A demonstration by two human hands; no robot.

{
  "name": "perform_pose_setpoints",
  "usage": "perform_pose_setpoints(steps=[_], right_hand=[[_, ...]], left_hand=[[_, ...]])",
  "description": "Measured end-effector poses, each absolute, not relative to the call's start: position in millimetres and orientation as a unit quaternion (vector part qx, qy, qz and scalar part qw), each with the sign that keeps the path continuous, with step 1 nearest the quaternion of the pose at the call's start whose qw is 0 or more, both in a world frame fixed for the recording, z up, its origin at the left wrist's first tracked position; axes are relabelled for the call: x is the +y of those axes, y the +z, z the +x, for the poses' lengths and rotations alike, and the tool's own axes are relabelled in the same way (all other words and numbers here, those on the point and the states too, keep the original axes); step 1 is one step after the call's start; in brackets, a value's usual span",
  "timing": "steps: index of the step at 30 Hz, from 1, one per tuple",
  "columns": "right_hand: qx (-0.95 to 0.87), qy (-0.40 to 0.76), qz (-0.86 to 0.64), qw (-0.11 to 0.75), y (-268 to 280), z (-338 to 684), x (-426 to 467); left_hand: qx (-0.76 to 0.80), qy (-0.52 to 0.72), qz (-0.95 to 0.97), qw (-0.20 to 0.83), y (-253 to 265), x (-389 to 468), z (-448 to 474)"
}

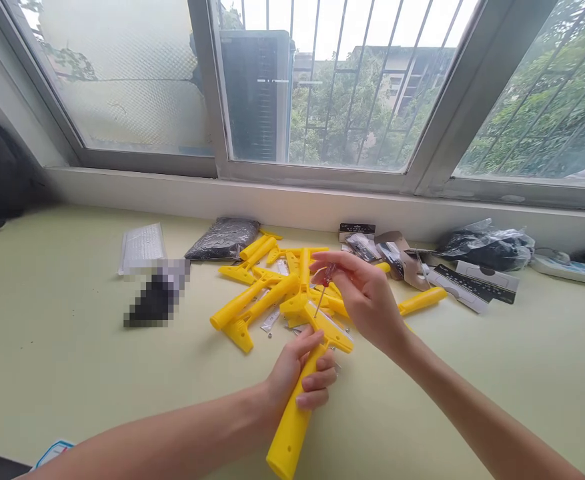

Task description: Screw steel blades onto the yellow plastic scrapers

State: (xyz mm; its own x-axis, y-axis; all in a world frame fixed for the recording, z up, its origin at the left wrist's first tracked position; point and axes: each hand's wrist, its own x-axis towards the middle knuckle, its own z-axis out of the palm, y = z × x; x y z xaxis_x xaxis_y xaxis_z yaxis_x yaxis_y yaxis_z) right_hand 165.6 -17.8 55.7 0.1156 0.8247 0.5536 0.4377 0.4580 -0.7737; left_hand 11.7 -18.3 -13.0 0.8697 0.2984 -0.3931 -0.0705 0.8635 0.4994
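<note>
My left hand (pixel 305 373) is wrapped round the handle of a yellow scraper (pixel 292 427), whose wide head points away from me. In my right hand (pixel 369 300) is a small screwdriver (pixel 326 280) with a red and clear handle, pinched between the fingers. Its thin shaft slants down, and the tip meets the scraper's head near one edge. Whether a screw sits under the tip is too small to tell. Behind the hands lies a pile of similar yellow scrapers (pixel 252 303), with small metal pieces (pixel 271 320) among them.
A black plastic packet (pixel 225 239) and a clear plastic case (pixel 142 248) lie at the back left. Black-and-white cardboard packaging (pixel 472 287), a bagged black bundle (pixel 489 245) and a power strip (pixel 572 268) are along the right back. A windowsill (pixel 272 200) bounds the table.
</note>
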Motion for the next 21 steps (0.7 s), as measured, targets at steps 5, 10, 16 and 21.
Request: perform_pose_setpoints(steps=[5,10,16,21], right_hand=[[-0.648,0.108,-0.516,0.549,57.4,164.8,-19.8],[-0.682,0.114,-0.552,0.466,66.2,169.5,-27.1],[-0.712,0.019,-0.639,0.289,81.9,163.6,-43.7],[-0.647,-0.117,-0.742,0.128,92.4,171.6,-50.4]], left_hand=[[0.254,0.109,0.246,0.929,-6.4,-19.4,12.0],[0.276,0.135,0.258,0.916,-2.9,-21.8,14.1],[0.292,0.211,0.282,0.889,-5.5,-38.7,17.5],[0.301,0.231,0.31,0.872,-5.4,-42.7,17.0]])
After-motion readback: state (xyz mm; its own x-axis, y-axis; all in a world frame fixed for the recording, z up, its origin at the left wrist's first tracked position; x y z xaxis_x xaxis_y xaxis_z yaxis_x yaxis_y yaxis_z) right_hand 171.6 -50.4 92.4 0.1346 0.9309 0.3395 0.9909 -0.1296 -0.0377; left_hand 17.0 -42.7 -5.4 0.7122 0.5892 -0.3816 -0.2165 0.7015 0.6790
